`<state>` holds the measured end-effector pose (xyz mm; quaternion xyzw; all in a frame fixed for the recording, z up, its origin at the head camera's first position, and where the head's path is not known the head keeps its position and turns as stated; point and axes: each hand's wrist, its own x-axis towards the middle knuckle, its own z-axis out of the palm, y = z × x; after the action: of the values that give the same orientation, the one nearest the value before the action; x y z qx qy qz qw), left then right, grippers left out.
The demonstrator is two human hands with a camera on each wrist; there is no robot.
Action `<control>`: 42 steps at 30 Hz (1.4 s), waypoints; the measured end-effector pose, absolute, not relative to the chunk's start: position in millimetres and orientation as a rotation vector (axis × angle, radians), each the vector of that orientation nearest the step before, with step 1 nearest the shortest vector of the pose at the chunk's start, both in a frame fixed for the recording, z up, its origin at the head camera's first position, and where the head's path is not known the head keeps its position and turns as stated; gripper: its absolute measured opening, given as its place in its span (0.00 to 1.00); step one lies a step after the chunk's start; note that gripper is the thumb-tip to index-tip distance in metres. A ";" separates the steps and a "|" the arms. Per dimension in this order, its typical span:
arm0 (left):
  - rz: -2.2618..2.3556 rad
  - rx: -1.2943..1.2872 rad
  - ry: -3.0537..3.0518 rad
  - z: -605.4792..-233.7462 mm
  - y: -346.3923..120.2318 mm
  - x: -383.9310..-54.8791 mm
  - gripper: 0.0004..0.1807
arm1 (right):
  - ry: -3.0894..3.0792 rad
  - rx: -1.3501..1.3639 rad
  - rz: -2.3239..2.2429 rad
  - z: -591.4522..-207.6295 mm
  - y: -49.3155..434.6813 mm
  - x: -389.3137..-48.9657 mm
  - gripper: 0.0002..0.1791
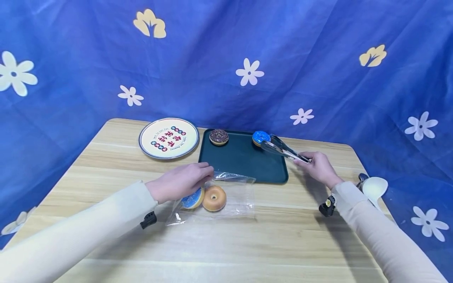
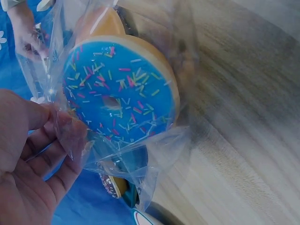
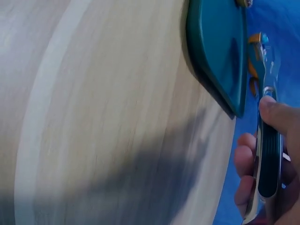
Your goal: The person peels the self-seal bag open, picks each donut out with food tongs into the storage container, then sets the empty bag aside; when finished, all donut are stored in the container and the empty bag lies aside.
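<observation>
With its thumb and fingers, my left hand (image 1: 184, 181) pinches the edge of a clear plastic bag (image 1: 240, 198). Inside the bag lie a blue-iced doughnut with sprinkles (image 2: 117, 84) and a plain tan doughnut (image 1: 220, 202). My right hand (image 1: 318, 169) grips a pair of tongs (image 3: 269, 145) with dark handle panels. The tong tips are at the right side of another blue-iced doughnut (image 1: 261, 136), over the back right of a dark green tray (image 1: 237, 159); whether they squeeze it I cannot tell. A chocolate doughnut (image 1: 218, 136) sits at the tray's back left.
A white plate (image 1: 145, 137) with a blue rim and red print stands left of the tray. A white spoon-like utensil (image 1: 375, 186) and a dark one lie by the table's right edge. Blue flowered cloth (image 1: 198, 78) hangs behind the wooden table (image 1: 283, 243).
</observation>
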<state>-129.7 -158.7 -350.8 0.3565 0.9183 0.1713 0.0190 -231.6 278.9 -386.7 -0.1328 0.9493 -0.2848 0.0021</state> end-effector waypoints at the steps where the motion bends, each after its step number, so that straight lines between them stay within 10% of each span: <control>1: 0.534 1.109 2.850 -350.7 -158.9 -129.3 0.03 | 2.970 -0.408 -0.898 -387.7 278.2 -232.4 0.22; 28: 0.548 1.066 2.861 -352.4 -161.4 -126.2 0.04 | 2.977 -0.407 -0.803 -387.0 271.2 -223.2 0.24; 42: 0.549 1.064 2.864 -356.5 -160.5 -129.2 0.04 | 3.098 -0.892 -0.736 -367.4 288.8 -190.0 0.21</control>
<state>-129.2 -160.5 -356.5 0.3427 0.9225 0.1768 0.0188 -190.0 288.8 -367.4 -0.2688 0.9337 -0.2217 -0.0827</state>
